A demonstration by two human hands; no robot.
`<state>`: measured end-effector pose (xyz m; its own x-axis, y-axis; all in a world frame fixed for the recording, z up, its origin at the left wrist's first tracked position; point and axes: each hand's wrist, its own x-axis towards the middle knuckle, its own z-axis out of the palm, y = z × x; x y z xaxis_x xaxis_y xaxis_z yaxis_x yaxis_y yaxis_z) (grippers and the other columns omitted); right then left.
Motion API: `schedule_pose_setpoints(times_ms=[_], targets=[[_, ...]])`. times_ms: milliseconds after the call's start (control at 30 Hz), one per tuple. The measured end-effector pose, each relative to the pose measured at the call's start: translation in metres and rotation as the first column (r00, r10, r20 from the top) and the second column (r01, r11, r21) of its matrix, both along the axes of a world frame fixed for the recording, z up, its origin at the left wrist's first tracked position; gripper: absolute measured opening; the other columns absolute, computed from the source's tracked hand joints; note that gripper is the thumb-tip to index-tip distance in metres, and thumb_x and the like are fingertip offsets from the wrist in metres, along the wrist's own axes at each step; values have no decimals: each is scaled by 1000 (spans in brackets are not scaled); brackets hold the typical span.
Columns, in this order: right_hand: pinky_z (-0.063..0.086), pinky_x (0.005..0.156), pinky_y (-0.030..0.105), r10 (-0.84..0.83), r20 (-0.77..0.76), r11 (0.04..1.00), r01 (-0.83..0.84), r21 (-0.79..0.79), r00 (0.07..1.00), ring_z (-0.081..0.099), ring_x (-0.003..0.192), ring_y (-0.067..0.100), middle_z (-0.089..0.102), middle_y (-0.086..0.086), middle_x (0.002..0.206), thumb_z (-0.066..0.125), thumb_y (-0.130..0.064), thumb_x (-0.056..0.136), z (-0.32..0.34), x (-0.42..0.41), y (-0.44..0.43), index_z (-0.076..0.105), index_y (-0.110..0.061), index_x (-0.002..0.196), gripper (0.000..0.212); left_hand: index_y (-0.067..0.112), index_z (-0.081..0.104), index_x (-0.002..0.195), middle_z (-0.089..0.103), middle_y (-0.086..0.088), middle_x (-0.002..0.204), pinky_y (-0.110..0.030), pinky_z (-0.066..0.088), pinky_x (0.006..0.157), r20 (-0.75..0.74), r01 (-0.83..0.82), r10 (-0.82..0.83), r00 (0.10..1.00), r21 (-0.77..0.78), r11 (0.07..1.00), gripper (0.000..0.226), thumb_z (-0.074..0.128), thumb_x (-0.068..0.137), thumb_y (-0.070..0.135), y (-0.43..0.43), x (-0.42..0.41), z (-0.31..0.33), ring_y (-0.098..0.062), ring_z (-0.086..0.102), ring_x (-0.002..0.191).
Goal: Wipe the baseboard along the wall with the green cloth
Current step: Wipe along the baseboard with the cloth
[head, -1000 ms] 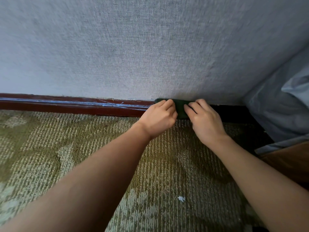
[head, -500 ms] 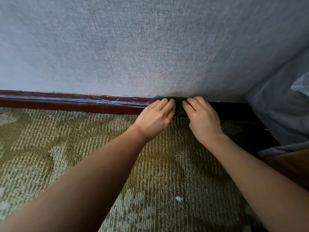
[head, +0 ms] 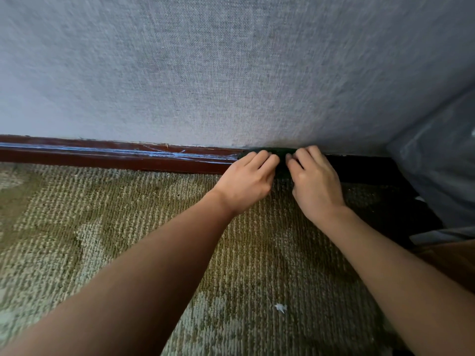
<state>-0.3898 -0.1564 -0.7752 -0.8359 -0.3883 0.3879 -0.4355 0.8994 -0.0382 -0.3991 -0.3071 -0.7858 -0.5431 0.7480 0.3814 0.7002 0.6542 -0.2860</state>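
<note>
A dark red-brown baseboard [head: 115, 158] with pale blue streaks runs along the foot of the grey textured wall [head: 231, 73]. A folded dark green cloth [head: 275, 152] lies against the baseboard right of centre. My left hand [head: 248, 179] and my right hand [head: 314, 182] sit side by side on the cloth, fingers bent over it and pressing it to the board. Most of the cloth is hidden under the fingers. The baseboard right of my hands lies in dark shadow.
Olive-green patterned carpet [head: 128, 240] covers the floor, with a small white scrap [head: 280, 307] near the bottom. Grey fabric [head: 437, 163] hangs at the right edge, above a brown surface [head: 452, 255].
The cloth and both hands have slid slightly left along the baseboard, and the fingers of both hands have curled in tighter over the cloth.
</note>
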Motion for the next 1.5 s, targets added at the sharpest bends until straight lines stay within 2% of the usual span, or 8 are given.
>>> schedule_pose_setpoints(times_ms=[300,433,667,800,900,1067,1500], targets=[[53,64,38,-46,-70,999,45,-4,996,62,77,36,62,20,78,50,4,72,-10,2,-2,67,10,87,23,0,71,80,66,-8,83,-30,46,59,-19,31,-30,999,45,998,26,45,83,3,1,-2,-5,-21,59,68],[53,65,39,-44,-105,999,42,-23,993,62,78,36,62,20,78,51,6,74,-15,1,-1,67,10,88,21,0,71,81,66,-9,84,-30,46,60,-2,27,-27,1000,62,998,29,42,84,3,0,-2,-5,-22,59,68],[54,68,40,-26,-147,999,19,-46,989,63,77,37,63,21,77,55,7,75,-20,1,2,67,11,87,17,1,73,87,69,-12,96,-28,49,66,-6,51,-51,999,17,999,36,37,84,5,-2,-1,-9,-24,63,75],[54,67,39,-22,-156,999,14,-51,987,63,76,36,63,19,76,58,8,76,-25,1,3,68,10,86,15,-2,72,86,69,-13,94,-29,49,66,-26,64,-63,998,18,998,30,43,83,4,-1,-2,-12,-24,63,73],[53,65,38,-28,-146,998,21,-52,989,63,75,35,63,19,74,59,7,76,-29,3,3,67,9,85,12,-1,72,83,69,-11,89,-29,49,64,-26,67,-66,998,29,997,29,43,83,3,0,-1,-13,-22,62,71],[53,68,38,-11,-123,999,5,-50,992,63,79,35,63,19,77,48,4,81,-30,5,5,68,9,88,22,0,72,83,66,-6,80,-29,50,62,-14,49,-48,999,37,998,33,39,84,2,1,1,-13,-21,60,67],[54,63,38,-59,-72,993,51,-105,996,62,72,35,61,19,72,53,9,74,-23,9,-3,67,11,84,18,6,71,75,64,-2,77,-27,44,58,-19,95,-96,995,-48,994,32,40,82,5,-3,0,-3,-18,59,67]])
